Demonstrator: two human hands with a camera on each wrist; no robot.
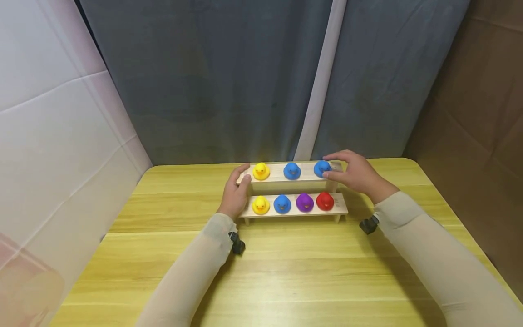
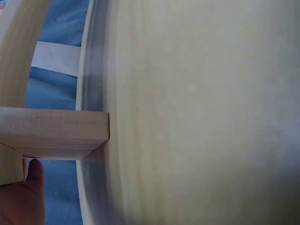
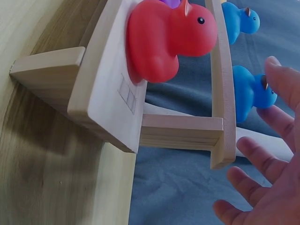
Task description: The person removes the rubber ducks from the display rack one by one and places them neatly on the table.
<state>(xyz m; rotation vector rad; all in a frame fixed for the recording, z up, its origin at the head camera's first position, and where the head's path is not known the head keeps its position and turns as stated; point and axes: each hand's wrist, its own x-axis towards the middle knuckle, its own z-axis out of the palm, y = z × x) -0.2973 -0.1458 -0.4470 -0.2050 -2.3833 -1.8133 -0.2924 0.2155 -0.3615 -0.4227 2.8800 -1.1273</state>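
Wooden stand [image 1: 276, 173], left hand [image 1: 234, 194] gripping it — right hand [image 1: 358, 175] at blue duck [image 1: 320, 170]

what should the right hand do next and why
The right hand should probably ease off the blue duck between its thumb and finger: the duck already sits on the upper shelf, which the left hand holds.

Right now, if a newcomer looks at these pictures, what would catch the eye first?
Probably the seven bright toy ducks, lined up on both steps of the wooden stand; the red duck, at the lower step's right end, looms large in the right wrist view. Next, perhaps, the two hands: the left hand holding the upper step's left end, the right hand at the rightmost blue duck up there.
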